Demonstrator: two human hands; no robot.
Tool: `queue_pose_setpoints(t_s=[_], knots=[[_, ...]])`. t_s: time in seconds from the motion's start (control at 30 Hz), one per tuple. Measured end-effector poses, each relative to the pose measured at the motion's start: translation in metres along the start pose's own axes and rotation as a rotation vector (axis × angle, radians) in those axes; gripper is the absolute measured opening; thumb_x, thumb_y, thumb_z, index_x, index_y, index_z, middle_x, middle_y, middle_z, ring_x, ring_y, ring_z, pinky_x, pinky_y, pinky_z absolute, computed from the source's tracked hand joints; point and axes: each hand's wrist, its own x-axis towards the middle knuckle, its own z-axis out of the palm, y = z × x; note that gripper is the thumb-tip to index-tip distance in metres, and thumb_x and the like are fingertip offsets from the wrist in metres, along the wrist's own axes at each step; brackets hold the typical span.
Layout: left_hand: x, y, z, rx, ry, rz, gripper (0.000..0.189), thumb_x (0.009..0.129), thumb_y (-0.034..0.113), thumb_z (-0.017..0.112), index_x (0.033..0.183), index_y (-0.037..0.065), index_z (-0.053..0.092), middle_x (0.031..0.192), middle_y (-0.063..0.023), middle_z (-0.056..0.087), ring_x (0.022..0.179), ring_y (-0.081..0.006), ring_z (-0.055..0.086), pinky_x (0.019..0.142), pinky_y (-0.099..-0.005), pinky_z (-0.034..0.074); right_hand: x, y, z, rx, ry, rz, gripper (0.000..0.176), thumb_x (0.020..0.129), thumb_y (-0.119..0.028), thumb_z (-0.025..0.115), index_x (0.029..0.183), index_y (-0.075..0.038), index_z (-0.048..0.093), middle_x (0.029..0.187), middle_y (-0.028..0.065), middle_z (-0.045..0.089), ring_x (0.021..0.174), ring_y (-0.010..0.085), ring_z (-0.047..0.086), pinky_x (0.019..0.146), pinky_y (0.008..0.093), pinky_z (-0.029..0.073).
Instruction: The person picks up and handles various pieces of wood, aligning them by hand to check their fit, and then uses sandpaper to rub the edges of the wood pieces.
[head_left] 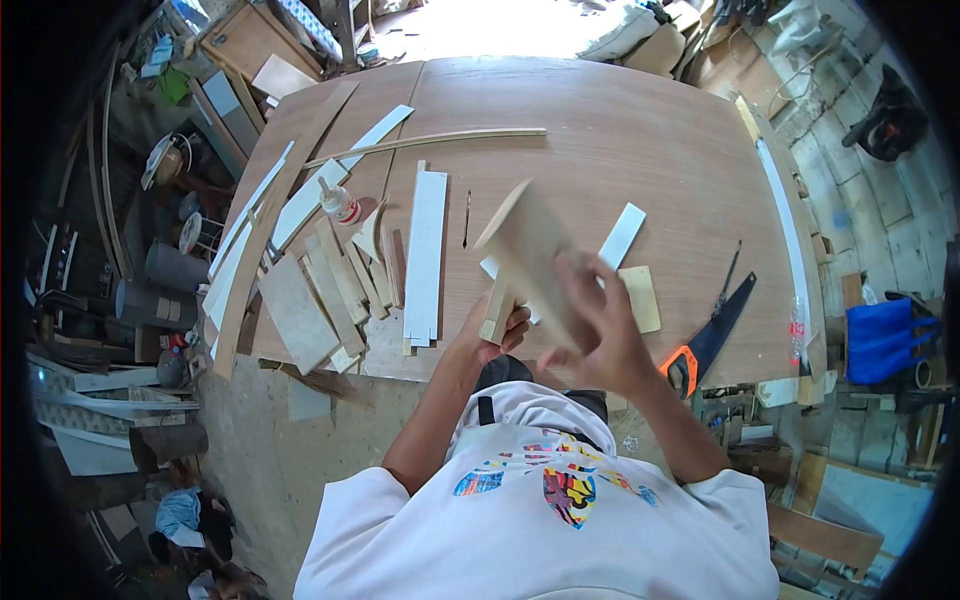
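Note:
Near the front edge of the wooden table (680, 120), my left hand (490, 325) is closed around a short wooden block (498, 308). My right hand (605, 330) grips a wide, pale wooden board (535, 255), tilted and blurred by motion, just right of the block. The board partly covers a small white strip beneath it. Behind the board lies another white strip (623, 234), and to its right a square yellowish piece (640, 298). A thin dark tool (467, 219) lies to the left of the board.
A saw (722, 325) with an orange handle lies right of my right hand. Left stand a glue bottle (340, 203), a long white panel (426, 255) and several wood strips (335, 280). A clear bottle (797, 330) is at the right edge. Two people (190, 515) are at lower left.

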Motion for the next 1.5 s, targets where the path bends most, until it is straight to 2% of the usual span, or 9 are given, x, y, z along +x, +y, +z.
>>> queue_pose_setpoints(t_s=[0.1, 0.33, 0.57, 0.87, 1.07, 1.13, 1.17, 1.3, 1.5], knots=[[0.008, 0.009, 0.068, -0.043, 0.697, 0.344, 0.034, 0.098, 0.034, 0.055, 0.118, 0.006, 0.058, 0.068, -0.0083, 0.063, 0.041, -0.0160, 0.057, 0.029, -0.0258, 0.042, -0.006, -0.017, 0.003, -0.256, -0.136, -0.087, 0.086, 0.064, -0.060, 0.080, 0.139, -0.023, 0.057, 0.147, 0.0221, 0.035, 0.127, 0.0396, 0.042, 0.103, 0.0492, 0.035], [0.003, 0.004, -0.008, -0.101, -0.136, -0.124, 0.036, 0.100, 0.042, 0.049, 0.094, 0.007, 0.054, 0.052, -0.0046, 0.048, 0.031, -0.0159, 0.043, 0.025, -0.0264, 0.036, 0.056, 0.041, -0.012, -0.397, -0.034, 0.089, 0.096, 0.062, -0.046, 0.085, 0.147, -0.030, 0.045, 0.146, 0.0190, 0.036, 0.127, 0.0359, 0.041, 0.103, 0.0493, 0.032], [0.026, -0.006, -0.033, 0.499, 0.666, 0.668, 0.044, 0.100, 0.045, 0.048, 0.107, 0.003, 0.061, 0.070, -0.0068, 0.064, 0.051, -0.0151, 0.062, 0.042, -0.0289, 0.050, 0.028, -0.019, -0.014, -0.294, -0.098, -0.149, 0.082, 0.067, -0.051, 0.081, 0.142, -0.032, 0.053, 0.146, 0.0209, 0.037, 0.129, 0.0366, 0.040, 0.104, 0.0510, 0.030], [-0.011, 0.047, 0.039, 1.233, 0.689, 0.228, 0.064, 0.103, 0.050, 0.034, 0.062, 0.003, 0.046, 0.042, -0.0044, 0.040, 0.034, -0.0142, 0.044, 0.028, -0.0311, 0.032, 0.063, 0.057, -0.017, -0.510, -0.130, 0.053, 0.085, 0.068, -0.054, 0.078, 0.145, -0.032, 0.049, 0.144, 0.0235, 0.038, 0.125, 0.0373, 0.042, 0.102, 0.0521, 0.030], [-0.002, 0.027, -0.042, 1.006, 0.601, 0.684, 0.039, 0.101, 0.033, 0.049, 0.113, -0.002, 0.059, 0.088, -0.0096, 0.063, 0.045, -0.0108, 0.053, 0.029, -0.0279, 0.034, 0.014, 0.008, -0.001, -0.369, -0.203, -0.272, 0.084, 0.067, -0.060, 0.075, 0.143, -0.033, 0.051, 0.144, 0.0214, 0.037, 0.125, 0.0379, 0.040, 0.101, 0.0517, 0.031], [-0.003, 0.044, -0.038, 1.830, 0.316, 1.223, 0.055, 0.101, 0.038, 0.052, 0.140, 0.000, 0.042, 0.102, -0.0100, 0.064, 0.064, -0.0153, 0.062, 0.040, -0.0302, 0.044, 0.009, 0.014, 0.010, -0.405, -0.246, -0.318, 0.083, 0.067, -0.060, 0.076, 0.142, -0.034, 0.052, 0.144, 0.0205, 0.037, 0.126, 0.0378, 0.039, 0.102, 0.0517, 0.030], [-0.026, 0.043, -0.013, 1.301, 0.473, 0.455, 0.050, 0.102, 0.043, 0.047, 0.123, -0.002, 0.055, 0.082, -0.0089, 0.065, 0.052, -0.0177, 0.058, 0.038, -0.0337, 0.043, 0.014, 0.028, 0.009, -0.408, -0.252, -0.273, 0.083, 0.067, -0.059, 0.076, 0.143, -0.035, 0.051, 0.144, 0.0205, 0.037, 0.127, 0.0378, 0.039, 0.102, 0.0518, 0.030], [-0.023, 0.040, 0.031, 1.494, 0.696, 0.226, 0.067, 0.102, 0.053, 0.037, 0.070, -0.001, 0.058, 0.058, -0.0084, 0.059, 0.053, -0.0169, 0.055, 0.053, -0.0389, 0.043, 0.052, 0.091, 0.003, -0.492, -0.156, -0.054, 0.089, 0.066, -0.053, 0.081, 0.146, -0.034, 0.046, 0.144, 0.0246, 0.038, 0.126, 0.0398, 0.041, 0.101, 0.0532, 0.031], [-0.019, 0.030, 0.000, 1.046, 0.675, 0.236, 0.051, 0.102, 0.048, 0.043, 0.103, 0.002, 0.063, 0.077, -0.0051, 0.064, 0.058, -0.0126, 0.058, 0.046, -0.0302, 0.042, 0.035, 0.039, 0.000, -0.267, -0.106, -0.132, 0.090, 0.063, -0.051, 0.084, 0.144, -0.028, 0.050, 0.143, 0.0246, 0.039, 0.127, 0.0396, 0.042, 0.102, 0.0503, 0.033]])
